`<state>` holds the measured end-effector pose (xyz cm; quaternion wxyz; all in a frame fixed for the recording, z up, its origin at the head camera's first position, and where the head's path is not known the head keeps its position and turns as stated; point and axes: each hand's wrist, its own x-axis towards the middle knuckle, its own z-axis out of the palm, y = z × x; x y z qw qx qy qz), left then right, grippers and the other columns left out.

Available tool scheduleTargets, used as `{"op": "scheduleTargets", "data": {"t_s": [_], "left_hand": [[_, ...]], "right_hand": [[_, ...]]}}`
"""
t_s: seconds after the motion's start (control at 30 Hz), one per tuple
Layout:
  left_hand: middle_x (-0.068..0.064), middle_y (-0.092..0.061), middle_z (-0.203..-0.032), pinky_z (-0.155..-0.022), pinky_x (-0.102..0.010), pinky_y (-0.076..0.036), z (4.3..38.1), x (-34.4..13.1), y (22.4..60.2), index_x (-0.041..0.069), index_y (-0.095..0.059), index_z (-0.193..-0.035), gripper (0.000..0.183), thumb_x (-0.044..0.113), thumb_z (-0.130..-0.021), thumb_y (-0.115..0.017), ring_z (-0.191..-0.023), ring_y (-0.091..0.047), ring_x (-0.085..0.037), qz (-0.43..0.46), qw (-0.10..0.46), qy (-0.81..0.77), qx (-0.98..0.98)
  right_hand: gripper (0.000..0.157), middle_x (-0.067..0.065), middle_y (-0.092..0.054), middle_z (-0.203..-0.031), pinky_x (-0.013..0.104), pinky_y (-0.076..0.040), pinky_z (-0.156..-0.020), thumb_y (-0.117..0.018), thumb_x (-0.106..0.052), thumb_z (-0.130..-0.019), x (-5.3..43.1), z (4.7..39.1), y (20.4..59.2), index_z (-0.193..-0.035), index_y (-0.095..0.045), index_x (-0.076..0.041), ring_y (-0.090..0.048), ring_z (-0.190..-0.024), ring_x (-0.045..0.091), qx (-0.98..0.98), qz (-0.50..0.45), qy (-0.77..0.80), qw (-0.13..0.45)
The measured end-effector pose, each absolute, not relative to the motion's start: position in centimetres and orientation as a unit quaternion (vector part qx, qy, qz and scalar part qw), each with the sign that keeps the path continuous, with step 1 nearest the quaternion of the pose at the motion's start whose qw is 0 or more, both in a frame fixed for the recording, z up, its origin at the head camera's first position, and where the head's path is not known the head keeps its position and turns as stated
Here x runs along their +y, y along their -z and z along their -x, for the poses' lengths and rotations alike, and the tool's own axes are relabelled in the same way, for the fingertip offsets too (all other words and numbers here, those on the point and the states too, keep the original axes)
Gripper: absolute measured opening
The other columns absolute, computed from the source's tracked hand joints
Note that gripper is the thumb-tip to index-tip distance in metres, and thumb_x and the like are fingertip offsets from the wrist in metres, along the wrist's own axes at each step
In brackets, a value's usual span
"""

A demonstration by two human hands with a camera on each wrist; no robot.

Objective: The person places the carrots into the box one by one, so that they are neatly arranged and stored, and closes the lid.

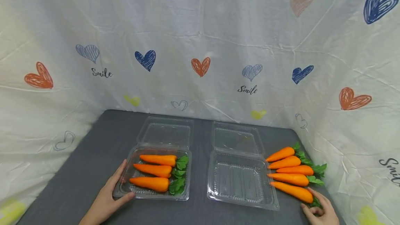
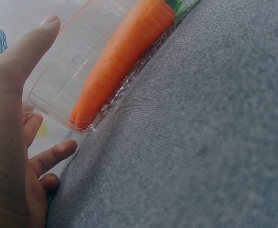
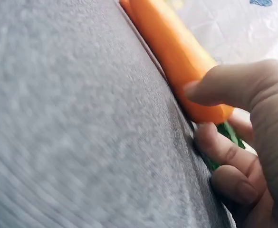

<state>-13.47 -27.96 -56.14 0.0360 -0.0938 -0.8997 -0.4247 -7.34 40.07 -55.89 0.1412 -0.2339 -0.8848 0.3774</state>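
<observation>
My left hand (image 1: 107, 197) rests at the near left corner of a clear plastic clamshell box (image 1: 184, 197), thumb and fingers extended along its sides. Three orange carrots (image 1: 153, 184) with green leafy tops lie in its base, tips to the left. In the left wrist view, one carrot (image 2: 122, 59) shows through the wall. At the far right, my right hand (image 1: 322, 209) pinches the thick end of the nearest loose carrot (image 1: 293, 192) between thumb and index finger. In the right wrist view this carrot (image 3: 177, 52) lies on the cloth, its leaves partly hidden behind curled fingers.
A second open clear box (image 1: 242, 200) stands mid-table, its lid (image 1: 237, 138) folded back. Right of it, several more carrots (image 1: 292, 170) lie fanned out. Dark grey cloth (image 1: 200, 207) covers the table; a heart-printed curtain (image 1: 218, 48) hangs behind and at both sides.
</observation>
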Motion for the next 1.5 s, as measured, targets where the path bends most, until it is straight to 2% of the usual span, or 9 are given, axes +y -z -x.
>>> {"op": "scheduleTargets", "data": {"t_s": [0.13,0.23,0.37,0.73,0.97,1.1,1.2,1.33,1.5], "left_hand": [[-0.025,-0.023,-0.172,-0.098,-0.083,-0.036,13.5,-27.9,56.2,0.034,-0.009,-0.172,0.11,0.031,-0.092,-0.085,-0.145,-0.036,-0.057,0.096,0.036,0.427,-0.898],[-0.025,-0.024,-0.172,-0.097,-0.082,-0.037,13.5,-27.9,56.2,0.035,-0.009,-0.172,0.11,0.031,-0.092,-0.085,-0.143,-0.039,-0.055,0.095,0.037,0.427,-0.898],[-0.025,-0.024,-0.172,-0.098,-0.082,-0.036,13.5,-27.9,56.1,0.035,-0.01,-0.172,0.111,0.03,-0.091,-0.085,-0.143,-0.04,-0.054,0.096,0.039,0.432,-0.896],[-0.025,-0.028,-0.17,-0.096,-0.081,-0.039,13.4,-28.0,56.0,0.033,-0.01,-0.173,0.111,0.029,-0.092,-0.085,-0.136,-0.047,-0.048,0.098,0.046,0.424,-0.899],[-0.026,-0.024,-0.172,-0.095,-0.082,-0.038,13.2,-28.1,56.1,0.032,-0.01,-0.173,0.11,0.029,-0.092,-0.085,-0.141,-0.041,-0.055,0.101,0.042,0.43,-0.896],[-0.027,-0.024,-0.172,-0.096,-0.082,-0.037,13.2,-27.9,56.1,0.031,-0.011,-0.173,0.11,0.028,-0.091,-0.085,-0.143,-0.039,-0.056,0.106,0.047,0.431,-0.895],[-0.027,-0.023,-0.171,-0.096,-0.083,-0.036,13.1,-27.8,56.2,0.031,-0.012,-0.173,0.111,0.027,-0.091,-0.086,-0.143,-0.038,-0.057,0.106,0.046,0.433,-0.894],[-0.027,-0.023,-0.172,-0.097,-0.083,-0.036,13.1,-27.8,56.2,0.03,-0.012,-0.173,0.11,0.027,-0.091,-0.086,-0.143,-0.038,-0.057,0.104,0.044,0.435,-0.893],[-0.027,-0.025,-0.171,-0.096,-0.082,-0.037,13.3,-27.9,56.2,0.03,-0.012,-0.173,0.11,0.027,-0.091,-0.086,-0.142,-0.04,-0.055,0.103,0.047,0.432,-0.895]], "right_hand": [[0.054,-0.038,-0.052,-0.094,0.028,-0.053,-0.05,-0.079,-0.002,-0.091,40.3,7.3,56.1,-0.134,-0.058,-0.028,-0.065,-0.055,0.015,-0.86,0.268,-0.414,0.132],[0.052,-0.046,-0.045,-0.087,0.03,-0.051,-0.05,-0.081,-0.004,-0.091,40.4,7.5,56.2,-0.135,-0.058,-0.022,-0.063,-0.055,0.019,-0.847,0.301,-0.422,0.119],[0.059,-0.046,-0.042,-0.086,0.031,-0.05,-0.048,-0.081,-0.004,-0.091,40.2,7.7,56.2,-0.143,-0.054,-0.006,-0.06,-0.052,0.023,-0.848,0.312,-0.412,0.115],[0.052,-0.043,-0.043,-0.091,0.028,-0.043,-0.042,-0.082,-0.017,-0.094,39.7,6.9,55.9,-0.141,-0.062,-0.007,-0.051,-0.043,0.022,-0.845,0.329,-0.382,0.181],[0.056,0.004,-0.062,-0.124,0.019,-0.047,-0.042,-0.075,-0.032,-0.099,39.4,6.6,55.3,-0.143,-0.063,0.0,-0.055,-0.043,-0.001,-0.828,0.35,-0.365,0.242],[0.05,-0.031,-0.053,-0.102,0.014,-0.047,-0.043,-0.08,-0.022,-0.096,38.3,6.7,54.0,-0.137,-0.067,0.004,-0.053,-0.046,-0.012,-0.819,0.318,-0.372,0.298],[0.045,-0.044,-0.044,-0.094,0.017,-0.043,-0.039,-0.082,-0.017,-0.094,36.5,6.9,52.7,-0.133,-0.068,0.002,-0.051,-0.038,-0.001,-0.818,0.297,-0.384,0.308],[0.045,-0.02,-0.065,-0.107,0.026,-0.037,-0.036,-0.081,-0.026,-0.097,33.2,7.7,50.9,-0.135,-0.067,-0.009,-0.043,-0.033,0.02,-0.846,0.289,-0.376,0.242],[0.047,0.022,-0.073,-0.108,0.028,-0.035,-0.038,-0.082,-0.028,-0.097,28.6,9.2,49.7,-0.138,-0.066,-0.014,-0.04,-0.034,0.016,-0.879,0.208,-0.38,0.197]]}}
